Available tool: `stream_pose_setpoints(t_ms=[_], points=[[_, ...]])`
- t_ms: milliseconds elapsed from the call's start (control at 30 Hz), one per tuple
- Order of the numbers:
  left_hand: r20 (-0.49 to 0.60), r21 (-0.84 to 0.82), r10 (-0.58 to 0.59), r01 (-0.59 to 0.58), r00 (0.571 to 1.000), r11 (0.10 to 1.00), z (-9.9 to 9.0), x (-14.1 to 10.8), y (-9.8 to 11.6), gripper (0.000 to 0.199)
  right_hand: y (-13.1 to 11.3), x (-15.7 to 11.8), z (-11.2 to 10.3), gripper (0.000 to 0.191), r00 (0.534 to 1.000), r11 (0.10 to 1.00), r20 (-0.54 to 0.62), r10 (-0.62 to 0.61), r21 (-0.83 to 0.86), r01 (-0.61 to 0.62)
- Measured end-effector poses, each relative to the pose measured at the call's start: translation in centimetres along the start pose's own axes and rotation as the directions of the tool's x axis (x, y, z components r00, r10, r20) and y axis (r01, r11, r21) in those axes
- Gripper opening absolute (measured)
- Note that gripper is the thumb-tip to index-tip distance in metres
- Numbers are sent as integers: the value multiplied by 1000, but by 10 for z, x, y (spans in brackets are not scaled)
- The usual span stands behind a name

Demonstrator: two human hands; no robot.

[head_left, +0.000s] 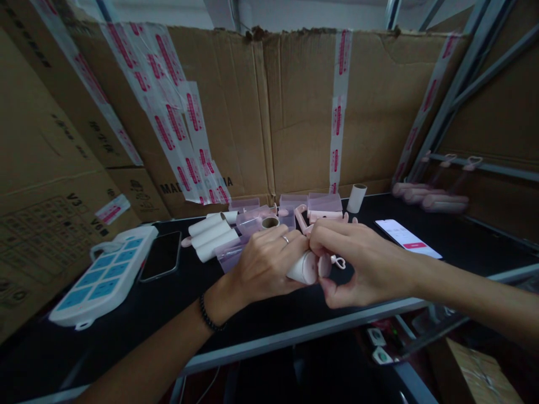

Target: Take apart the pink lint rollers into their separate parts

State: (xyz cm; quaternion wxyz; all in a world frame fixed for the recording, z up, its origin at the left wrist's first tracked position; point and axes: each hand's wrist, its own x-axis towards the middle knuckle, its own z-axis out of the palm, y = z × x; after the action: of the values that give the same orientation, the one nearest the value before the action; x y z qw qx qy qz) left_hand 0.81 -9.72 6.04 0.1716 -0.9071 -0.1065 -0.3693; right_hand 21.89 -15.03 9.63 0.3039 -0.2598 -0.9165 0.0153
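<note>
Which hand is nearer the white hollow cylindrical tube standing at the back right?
Right. The right hand is in front of the tube; the left hand is farther left.

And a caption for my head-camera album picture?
Left hand grips a white roll; right hand holds a pink piece by its end.

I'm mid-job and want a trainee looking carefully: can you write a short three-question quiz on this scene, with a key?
1. What does the left hand hold?
a) a flat phone with a dark screen
b) a white cylindrical roll with a pale-pink end
c) a white power strip with blue panels

2. True or false: the slim rectangular phone with a lit screen lies on the right side of the picture.

3. Which hand's thumb is at the small round pale-pink piece beside the roll's end?

Key: 1 b; 2 true; 3 the right hand.
</note>
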Motion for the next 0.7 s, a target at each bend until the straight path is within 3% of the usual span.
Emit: stream_pose_setpoints(t_ms=[233,367,533,700], points=[[-44,-89,6,-10,999,996,0,-4,-4,28,6,-4,2,30,999,998,-43,15,64,-12],[-86,-212,-172,151,981,966,-1,-4,-5,36,7,-6,9,28,984,986,-148,95,148,-73],[-20,-471,-530,460,848,753,-2,2,0,35,4,-3,28,21,935,939,-210,285,256,-229],[19,-640,-643,504,765,580,0,7,0,46,4,5,41,26,890,919,-256,377,224,-324]])
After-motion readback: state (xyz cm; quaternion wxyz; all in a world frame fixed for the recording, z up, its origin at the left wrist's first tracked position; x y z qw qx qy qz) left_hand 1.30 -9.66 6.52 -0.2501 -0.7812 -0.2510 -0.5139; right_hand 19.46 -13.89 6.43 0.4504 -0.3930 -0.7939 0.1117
